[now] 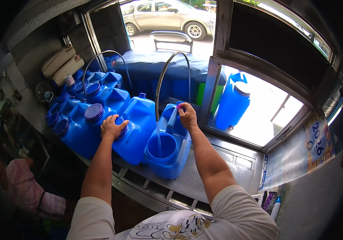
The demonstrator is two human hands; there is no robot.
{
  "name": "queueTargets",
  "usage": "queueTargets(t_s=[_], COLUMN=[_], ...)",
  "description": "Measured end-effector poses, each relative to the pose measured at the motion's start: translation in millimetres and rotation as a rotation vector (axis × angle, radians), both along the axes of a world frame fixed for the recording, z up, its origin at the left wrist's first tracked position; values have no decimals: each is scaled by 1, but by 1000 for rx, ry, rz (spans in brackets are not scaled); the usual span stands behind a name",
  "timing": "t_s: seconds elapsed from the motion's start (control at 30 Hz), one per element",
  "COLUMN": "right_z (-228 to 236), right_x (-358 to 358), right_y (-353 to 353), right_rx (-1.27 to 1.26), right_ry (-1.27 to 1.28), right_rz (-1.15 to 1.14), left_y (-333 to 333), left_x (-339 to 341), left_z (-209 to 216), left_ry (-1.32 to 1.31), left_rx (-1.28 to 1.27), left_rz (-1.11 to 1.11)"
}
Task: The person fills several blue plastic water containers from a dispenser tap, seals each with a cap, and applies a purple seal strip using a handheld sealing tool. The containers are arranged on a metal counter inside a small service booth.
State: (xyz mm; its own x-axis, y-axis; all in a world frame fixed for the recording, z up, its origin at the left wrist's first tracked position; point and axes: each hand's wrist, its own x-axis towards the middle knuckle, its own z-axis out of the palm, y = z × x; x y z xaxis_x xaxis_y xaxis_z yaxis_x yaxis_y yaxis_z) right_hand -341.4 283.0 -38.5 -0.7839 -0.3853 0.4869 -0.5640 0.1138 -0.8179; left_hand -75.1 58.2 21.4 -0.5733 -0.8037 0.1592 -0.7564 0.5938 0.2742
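The open jug [179,158] stands on the metal bench [221,174], its wide mouth uncovered beneath the curved tube [157,96]; its fill level cannot be told. At the open jug's far end, the right hand [188,116] has its grip pinching a small purple piece, so that part seems unfinished. Just left of the open jug, the neighbouring jug [137,140] wears its lid [122,133], the left hand's [112,128] grip spread over it. Farther left of the open jug, other jugs [81,138] look closed and done.

Harsh daylight is streaming through the metal window frame [222,36], whitening the ground outside [269,122] and brightening the open-mouthed blue jug [170,168], while the lower left is lying in shadow and fisheye distortion is bending outer edges.
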Motion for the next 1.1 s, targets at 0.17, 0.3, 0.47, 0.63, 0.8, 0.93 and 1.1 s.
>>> queueTargets(t_s=[0.17, 0.3, 0.47, 0.63, 0.8, 0.93, 1.1], right_z=[0, 3, 2, -3, -2, 0, 1], right_x=[1, 3, 2, -3, -1, 1, 1], right_y=[1, 1, 1, 2, -1, 1, 2], right_rx=[-10, 5, 0, 42, -16, -13, -17], right_ry=[14, -17, 12, 5, -1, 2, 0], right_rz=[-26, -10, -19, -5, -12, -16, -13], left_y=[0, -5, -3, -3, -3, -2, -5], left_x=[-1, 0, 0, 0, 0, 0, 0], left_z=[-1, -4, -2, -2, -2, -2, -4], left_ry=[-7, -11, -9, -6, -2, -3, -7], left_rx=[4, 0, -5, -11, 1, 5, 2], left_rz=[10, 9, 1, -3, 2, 2, 2])
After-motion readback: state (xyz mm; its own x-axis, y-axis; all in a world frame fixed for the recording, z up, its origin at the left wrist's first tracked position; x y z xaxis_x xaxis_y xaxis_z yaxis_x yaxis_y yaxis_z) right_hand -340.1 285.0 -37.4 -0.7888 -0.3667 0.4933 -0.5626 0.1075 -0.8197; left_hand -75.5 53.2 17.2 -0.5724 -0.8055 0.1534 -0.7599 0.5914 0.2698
